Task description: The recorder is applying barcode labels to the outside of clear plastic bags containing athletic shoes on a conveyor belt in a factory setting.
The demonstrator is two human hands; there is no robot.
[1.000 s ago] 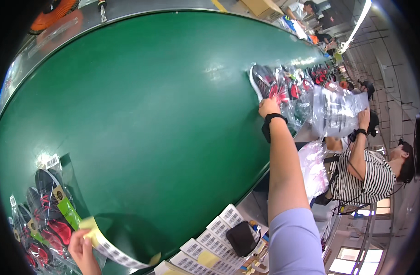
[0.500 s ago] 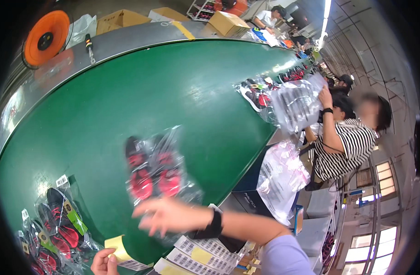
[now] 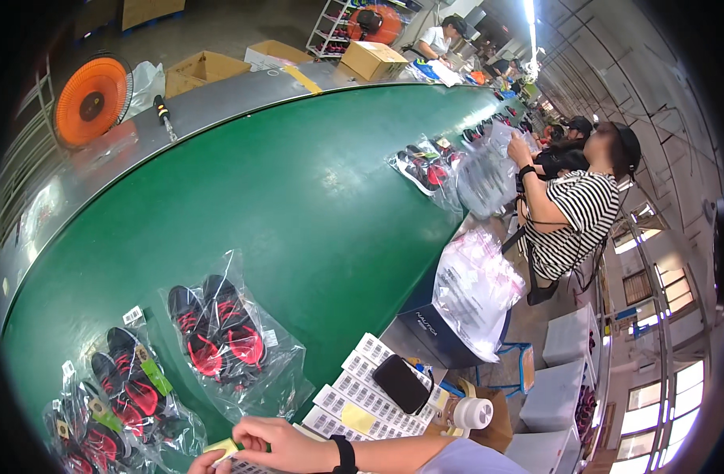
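At the bottom edge of the view the right hand (image 3: 279,444), with a black band at its wrist, reaches leftward over the near edge of the green conveyor surface (image 3: 299,189), its fingers (image 3: 247,434) pressed together in a pinch on a small pale yellow tag (image 3: 221,449). The left hand (image 3: 206,464) shows only as a sliver at the picture's lower rim, just beside the tag; whether its fingers are spread or closed cannot be told. Just above the hands, on the belt, lies a clear plastic bag holding a pair of black-and-red shoes (image 3: 218,328), apart from the hands. To its left lie more bagged shoes (image 3: 129,383) of the same colours, some carrying green tags. Right of the right hand, sheets of barcode labels (image 3: 362,391) are spread at the belt's edge, with a black phone (image 3: 401,384) lying on them and a white roll (image 3: 472,412) just beside. Further along the belt sits another bagged pair (image 3: 421,167), near a co-worker in a striped shirt (image 3: 579,217) who holds up a clear bag. An orange fan (image 3: 92,99) stands beyond the belt's far side.
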